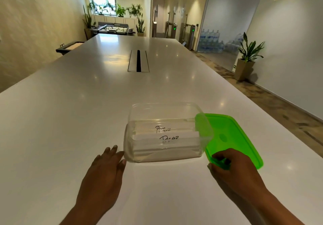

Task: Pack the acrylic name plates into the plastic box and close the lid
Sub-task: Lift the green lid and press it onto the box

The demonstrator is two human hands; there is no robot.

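A clear plastic box (132, 148) stands open on the white table (70, 113). Inside lie acrylic name plates (166, 134) with handwritten names; two labels show. A bright green lid (232, 137) leans tilted against the box's right side, its far edge resting on the rim. My right hand (234, 167) grips the lid's near corner, fingers curled over its edge. My left hand (106, 168) lies with straight fingers on the table, its fingertips touching the box's near left corner.
A cable slot (138, 60) runs along the table's middle, far behind the box. The table's right edge passes close beyond the lid. A potted plant (248, 58) and stacked water bottles (211, 41) stand on the floor at the right.
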